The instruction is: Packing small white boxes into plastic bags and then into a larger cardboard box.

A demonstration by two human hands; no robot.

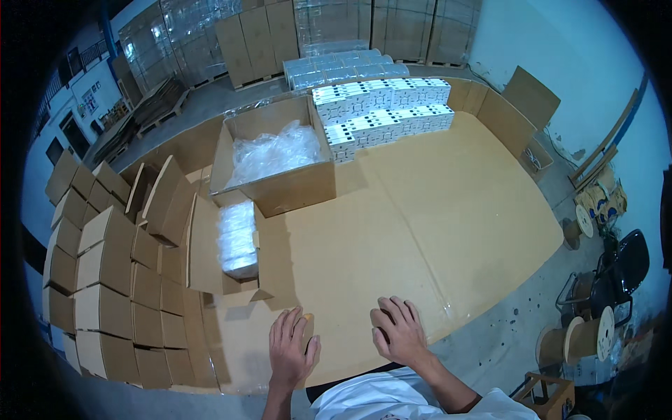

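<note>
My left hand (290,348) rests on the cardboard-covered table (364,259) near its front edge, fingers loosely bent and apart, holding nothing. Something small and yellow-orange shows at one of its fingertips. To its right, my right hand (400,330) also lies on the surface, fingers a little curled and thumb apart, with nothing in it. Just beyond my left hand stands an open small carton (204,245), its flaps spread. Inside it are several items wrapped in clear bubble wrap (238,234). Behind that sits a larger open carton (294,190) with loose clear plastic bags (276,152) in it.
Stacked small cartons (105,280) fill the left side. Rows of white boxes (381,115) stand at the table's far edge, and an upright cardboard border (500,126) bends round the far right. On the floor to the right are a black chair (623,262) and spools (589,334).
</note>
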